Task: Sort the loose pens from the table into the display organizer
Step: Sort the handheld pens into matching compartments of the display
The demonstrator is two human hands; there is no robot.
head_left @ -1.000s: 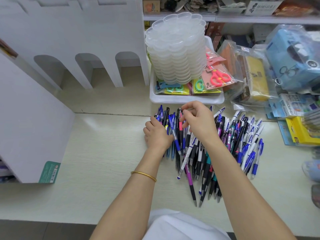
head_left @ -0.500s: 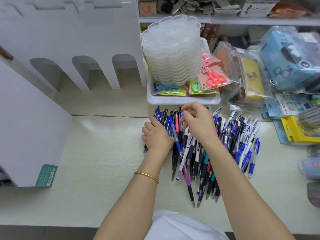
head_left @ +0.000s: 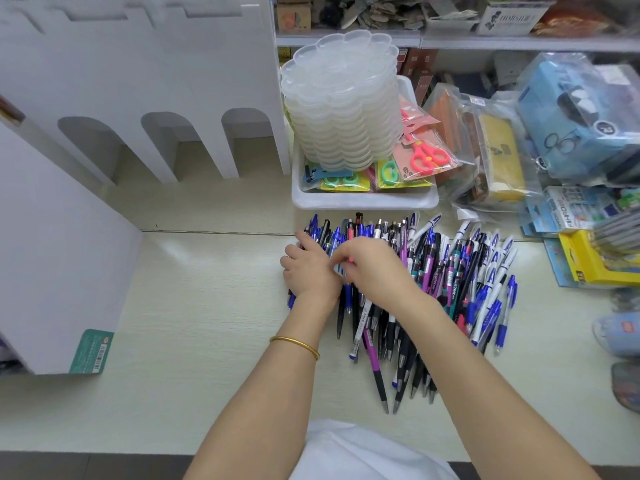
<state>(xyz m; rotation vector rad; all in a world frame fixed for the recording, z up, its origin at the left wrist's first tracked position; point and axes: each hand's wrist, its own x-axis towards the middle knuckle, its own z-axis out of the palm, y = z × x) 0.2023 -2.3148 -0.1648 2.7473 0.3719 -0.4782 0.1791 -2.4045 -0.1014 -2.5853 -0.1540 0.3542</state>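
Observation:
A big pile of loose pens [head_left: 450,271], mostly blue, black, white and purple, lies on the pale table [head_left: 194,323] in front of me. My left hand [head_left: 310,271] rests on the pile's left edge, closed around a small bunch of blue pens whose tips stick out below the palm. My right hand [head_left: 377,268] is pressed against the left, fingertips pinched on a pen at the bunch; the grip is blurred. The white cardboard display organizer [head_left: 138,64] with three arched slots stands at the back left. A white side panel [head_left: 52,254] juts out toward me.
Behind the pens a white tray [head_left: 363,202] holds a stack of clear plastic palettes [head_left: 341,98] and packaged scissors [head_left: 424,155]. Bagged stationery [head_left: 581,116] and a yellow pack [head_left: 595,261] crowd the right side. A shelf runs along the back.
My right hand has dropped from the pen tops down and left until it meets my left hand. The left hand stays closed on its bunch.

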